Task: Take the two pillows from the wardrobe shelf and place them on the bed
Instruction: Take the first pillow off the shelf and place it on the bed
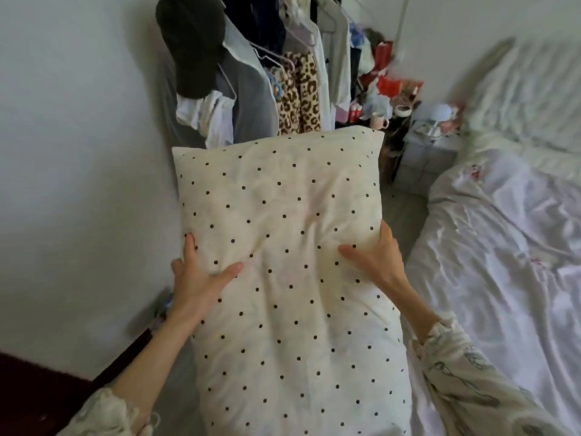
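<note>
A cream pillow with small dark dots [283,240] fills the middle of the view, held up lengthwise in front of me. My left hand [198,275] grips its left edge, thumb on top and fingers wrapped around the side. My right hand [377,259] grips the right edge the same way. The bed [503,253] lies to my right, covered with a rumpled white quilt. Only one pillow is in view.
A clothes rail [267,67] with hanging garments, including a leopard-print one, stands ahead against the white wall. A cluttered bedside stand [421,143] sits between the rail and the bed. A dark red piece of furniture [37,391] is at the lower left.
</note>
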A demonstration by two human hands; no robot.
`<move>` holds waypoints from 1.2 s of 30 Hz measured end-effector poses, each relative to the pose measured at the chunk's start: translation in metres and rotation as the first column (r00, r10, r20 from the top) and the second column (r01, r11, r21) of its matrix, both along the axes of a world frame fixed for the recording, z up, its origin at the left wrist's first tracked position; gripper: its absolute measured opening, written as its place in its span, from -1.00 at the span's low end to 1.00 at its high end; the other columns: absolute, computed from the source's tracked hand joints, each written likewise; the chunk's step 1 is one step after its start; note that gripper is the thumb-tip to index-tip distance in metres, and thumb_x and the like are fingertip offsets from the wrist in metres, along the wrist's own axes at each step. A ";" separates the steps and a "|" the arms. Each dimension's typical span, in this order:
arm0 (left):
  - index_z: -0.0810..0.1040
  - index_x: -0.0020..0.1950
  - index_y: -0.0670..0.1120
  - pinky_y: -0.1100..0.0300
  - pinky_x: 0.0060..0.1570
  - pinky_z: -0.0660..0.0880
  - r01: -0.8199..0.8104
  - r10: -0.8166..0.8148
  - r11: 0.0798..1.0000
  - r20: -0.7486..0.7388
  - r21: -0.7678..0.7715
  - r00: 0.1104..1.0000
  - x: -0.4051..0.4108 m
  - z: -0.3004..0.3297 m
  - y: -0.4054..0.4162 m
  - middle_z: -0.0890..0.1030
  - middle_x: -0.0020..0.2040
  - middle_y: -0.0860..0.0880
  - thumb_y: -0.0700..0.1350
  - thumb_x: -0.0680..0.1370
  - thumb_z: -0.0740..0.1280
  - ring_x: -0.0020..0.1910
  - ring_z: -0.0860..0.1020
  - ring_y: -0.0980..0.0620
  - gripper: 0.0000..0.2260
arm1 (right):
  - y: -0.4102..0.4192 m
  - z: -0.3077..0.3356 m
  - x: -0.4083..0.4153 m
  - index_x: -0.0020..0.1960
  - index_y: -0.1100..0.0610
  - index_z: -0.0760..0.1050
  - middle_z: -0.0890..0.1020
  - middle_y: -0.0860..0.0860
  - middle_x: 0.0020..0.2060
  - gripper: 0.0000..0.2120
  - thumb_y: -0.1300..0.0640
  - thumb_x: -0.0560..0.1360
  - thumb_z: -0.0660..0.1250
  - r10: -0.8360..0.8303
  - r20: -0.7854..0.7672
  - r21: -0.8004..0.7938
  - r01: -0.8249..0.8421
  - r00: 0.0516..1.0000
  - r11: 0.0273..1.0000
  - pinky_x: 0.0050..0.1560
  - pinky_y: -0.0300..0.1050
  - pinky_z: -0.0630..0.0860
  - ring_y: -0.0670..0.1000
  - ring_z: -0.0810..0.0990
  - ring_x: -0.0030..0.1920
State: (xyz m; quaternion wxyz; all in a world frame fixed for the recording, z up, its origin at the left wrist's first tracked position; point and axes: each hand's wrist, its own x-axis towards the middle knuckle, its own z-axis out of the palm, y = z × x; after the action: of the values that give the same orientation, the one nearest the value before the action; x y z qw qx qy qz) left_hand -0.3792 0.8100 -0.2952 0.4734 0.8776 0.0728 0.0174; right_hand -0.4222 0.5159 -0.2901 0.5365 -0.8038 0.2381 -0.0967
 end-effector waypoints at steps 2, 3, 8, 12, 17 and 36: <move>-0.03 0.49 0.12 -0.08 0.33 0.27 0.094 -0.094 0.995 0.000 -0.019 0.996 0.040 -0.002 -0.018 0.22 0.38 -0.15 0.17 0.22 0.54 0.34 0.30 -0.17 0.02 | -0.013 0.003 0.015 0.33 -0.04 0.27 0.52 0.03 0.16 -0.18 -0.14 0.13 0.47 -0.078 0.004 -0.013 0.078 0.997 0.997 0.09 0.16 0.54 0.11 0.55 0.08; -0.01 0.50 0.09 -0.08 0.34 0.27 0.147 -0.147 0.989 0.007 -0.027 0.989 0.059 -0.004 -0.027 0.24 0.39 -0.15 0.17 0.21 0.55 0.34 0.30 -0.16 0.03 | -0.019 0.003 0.022 0.33 -0.05 0.26 0.51 0.03 0.18 -0.18 -0.14 0.14 0.48 -0.114 0.002 -0.022 0.114 0.993 0.993 0.12 0.17 0.52 0.12 0.54 0.12; -0.04 0.51 0.01 0.02 0.30 0.26 0.358 -0.356 0.932 0.038 -0.056 0.934 0.150 -0.009 -0.074 0.22 0.45 -0.16 0.15 0.22 0.55 0.37 0.29 -0.15 0.05 | -0.042 0.002 0.057 0.35 -0.04 0.24 0.50 0.01 0.20 -0.21 -0.11 0.21 0.51 -0.337 0.037 -0.090 0.339 0.941 0.936 0.15 0.10 0.47 0.10 0.49 0.20; -0.08 0.50 0.11 -0.04 0.29 0.28 0.484 -0.483 0.875 0.036 -0.033 0.875 0.209 -0.001 -0.122 0.16 0.44 -0.17 0.26 0.20 0.51 0.38 0.26 -0.17 0.07 | -0.061 0.006 0.076 0.38 0.00 0.23 0.50 0.03 0.22 -0.16 -0.11 0.21 0.53 -0.486 0.062 -0.089 0.490 0.872 0.867 0.18 0.19 0.47 0.12 0.47 0.24; -0.06 0.50 0.10 -0.08 0.36 0.26 0.633 -0.631 0.772 0.055 -0.052 0.774 0.265 0.006 -0.190 0.18 0.47 -0.18 0.27 0.18 0.51 0.42 0.23 -0.16 0.08 | -0.101 0.011 0.093 0.37 -0.01 0.26 0.51 0.06 0.21 -0.19 -0.10 0.22 0.54 -0.617 0.088 -0.125 0.624 0.782 0.772 0.18 0.20 0.47 0.13 0.48 0.21; -0.05 0.49 0.13 -0.07 0.28 0.31 0.709 -0.708 0.704 0.037 -0.049 0.706 0.461 0.021 -0.514 0.16 0.45 -0.14 0.31 0.11 0.51 0.37 0.30 -0.15 0.11 | -0.394 0.024 0.259 0.39 -0.01 0.23 0.48 0.07 0.25 -0.16 -0.12 0.23 0.53 -0.686 0.127 -0.053 0.696 0.716 0.716 0.20 0.21 0.47 0.12 0.50 0.21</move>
State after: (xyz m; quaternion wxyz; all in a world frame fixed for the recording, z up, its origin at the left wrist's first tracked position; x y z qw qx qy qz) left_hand 0.0821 0.2957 -0.2740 0.4705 0.8237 -0.2725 -0.1611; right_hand -0.1632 0.1218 -0.2656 0.4328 -0.6759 0.4896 -0.3408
